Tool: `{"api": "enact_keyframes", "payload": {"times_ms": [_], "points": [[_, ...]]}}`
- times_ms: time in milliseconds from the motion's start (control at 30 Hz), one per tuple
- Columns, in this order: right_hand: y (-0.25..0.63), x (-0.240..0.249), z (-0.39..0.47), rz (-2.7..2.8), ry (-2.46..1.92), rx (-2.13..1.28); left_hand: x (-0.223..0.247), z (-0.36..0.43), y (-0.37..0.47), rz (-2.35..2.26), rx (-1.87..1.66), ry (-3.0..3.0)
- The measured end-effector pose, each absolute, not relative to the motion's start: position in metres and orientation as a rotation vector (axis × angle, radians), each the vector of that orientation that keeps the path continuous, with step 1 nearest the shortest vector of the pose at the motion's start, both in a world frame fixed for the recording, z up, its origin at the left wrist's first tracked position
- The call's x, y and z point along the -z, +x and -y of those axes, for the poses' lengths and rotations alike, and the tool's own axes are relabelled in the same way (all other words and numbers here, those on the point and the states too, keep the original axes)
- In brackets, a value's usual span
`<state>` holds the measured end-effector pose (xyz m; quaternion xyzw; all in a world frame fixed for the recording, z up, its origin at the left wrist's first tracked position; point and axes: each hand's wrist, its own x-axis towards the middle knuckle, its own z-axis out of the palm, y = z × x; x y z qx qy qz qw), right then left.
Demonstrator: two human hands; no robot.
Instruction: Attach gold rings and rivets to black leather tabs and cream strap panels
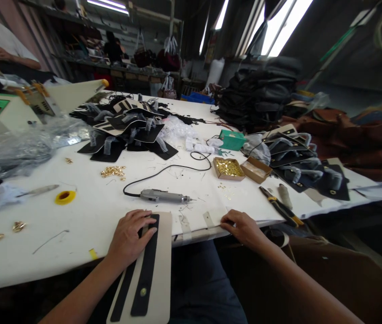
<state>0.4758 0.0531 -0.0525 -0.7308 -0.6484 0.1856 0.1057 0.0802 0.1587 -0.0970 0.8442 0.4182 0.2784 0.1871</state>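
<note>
A pale, round-cornered panel (162,270) with two black straps lies across the table's front edge and over my lap. The longer black strap (146,270) carries a small gold stud (143,292) near its lower end. My left hand (132,236) rests on top of the panel's upper part, fingers laid over the straps and thumb apart. To the right, my right hand (243,228) is at the table edge, its thumb and index finger pinched together. Whatever may be between those fingertips is too small to make out. A grey corded electric screwdriver (162,196) lies just beyond the panel.
Gold fittings lie in a small cardboard box (228,168) and in a loose pile (113,172). Black-and-yellow pliers (281,207) are at the right edge, yellow tape (65,197) at left. Black pieces with wrapped handles (126,130) are heaped behind. Another person (5,49) sits far left.
</note>
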Motion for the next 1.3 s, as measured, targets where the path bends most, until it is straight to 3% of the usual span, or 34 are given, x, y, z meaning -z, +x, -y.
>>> {"api": "enact_keyframes", "payload": {"times_ms": [400,833,933,1067,1300], "points": [[0.486,0.062,-0.057,1.862,-1.993,-0.659,0.093,-0.158,0.08,-1.208,-0.795,2.342],[0.469,0.056,-0.066,1.649,-2.221,-0.548,0.095,-0.16,0.079,-1.212,-0.814,2.316],[0.436,0.042,-0.071,1.663,-2.123,-0.543,0.095,-0.16,0.079,-1.214,-0.812,2.307],[0.357,0.032,-0.095,1.776,-1.754,-0.777,0.095,-0.16,0.079,-1.223,-0.808,2.306],[0.281,0.058,-0.14,1.882,-1.531,-0.956,0.095,-0.161,0.078,-1.218,-0.805,2.309]]}}
